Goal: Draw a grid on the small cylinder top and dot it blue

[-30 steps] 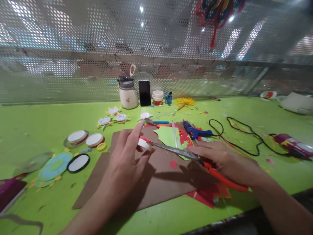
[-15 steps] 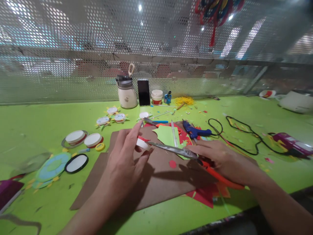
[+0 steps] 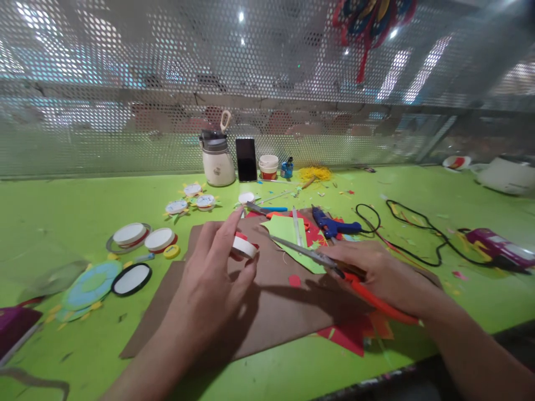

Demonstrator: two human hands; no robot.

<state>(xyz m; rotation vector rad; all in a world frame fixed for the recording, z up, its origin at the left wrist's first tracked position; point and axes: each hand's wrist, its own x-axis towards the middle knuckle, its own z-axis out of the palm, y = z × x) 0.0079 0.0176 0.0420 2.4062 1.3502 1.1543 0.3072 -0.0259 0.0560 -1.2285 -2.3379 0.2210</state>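
Observation:
My left hand (image 3: 211,278) pinches a small white round lid with a red rim (image 3: 244,247) between thumb and fingers, just above a brown cardboard sheet (image 3: 267,301). My right hand (image 3: 384,275) grips orange-handled scissors (image 3: 317,257); their closed blades point left, toward the lid, with the tip a short way from it. Under the blades lies a green paper cut-out (image 3: 288,234) on red paper scraps (image 3: 351,331).
A blue glue gun (image 3: 334,225) with a black cord (image 3: 409,234) lies behind the scissors. White lids (image 3: 144,236) and a blue paper ring (image 3: 92,284) sit at left. A jug (image 3: 217,159), a phone (image 3: 246,159) and small pots stand against the perforated metal wall. The table's front edge runs at lower right.
The scissor tip has drawn back to the right, away from the lid. My left hand has turned the lid slightly; it stays in the same place.

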